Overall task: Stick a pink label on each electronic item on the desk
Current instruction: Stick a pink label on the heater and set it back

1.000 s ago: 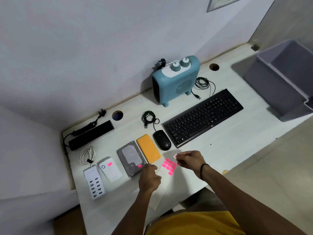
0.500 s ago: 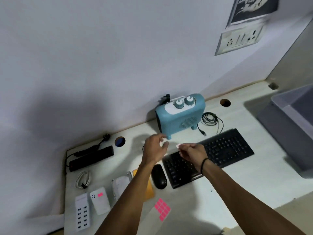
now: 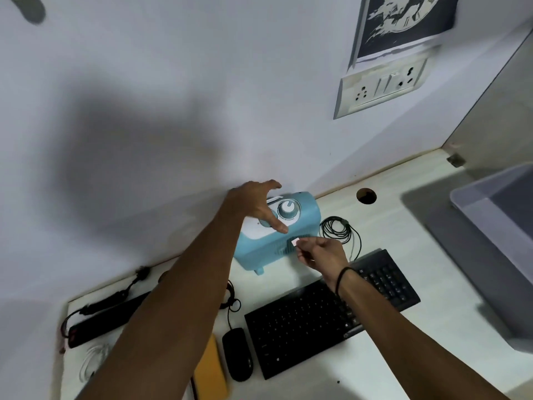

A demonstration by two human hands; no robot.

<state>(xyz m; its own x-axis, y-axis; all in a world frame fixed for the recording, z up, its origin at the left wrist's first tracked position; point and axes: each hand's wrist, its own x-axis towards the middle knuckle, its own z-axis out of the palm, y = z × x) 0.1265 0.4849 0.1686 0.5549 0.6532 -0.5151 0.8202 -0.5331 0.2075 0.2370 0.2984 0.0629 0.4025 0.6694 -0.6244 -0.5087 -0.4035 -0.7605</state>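
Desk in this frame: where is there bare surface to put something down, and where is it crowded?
Bare desk lies between the keyboard and the grey bin, and behind the coiled cable near the hole. Crowded: around the heater, where both hands work, and the left end with the power strip.

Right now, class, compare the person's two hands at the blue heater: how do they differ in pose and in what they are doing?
The left hand is spread open over the top of the blue heater, by its dials; the right hand is curled, pinching a small label. The left hand is higher and nearer the wall; the right hand is lower, at the heater's front grille. Both reach toward the same heater.
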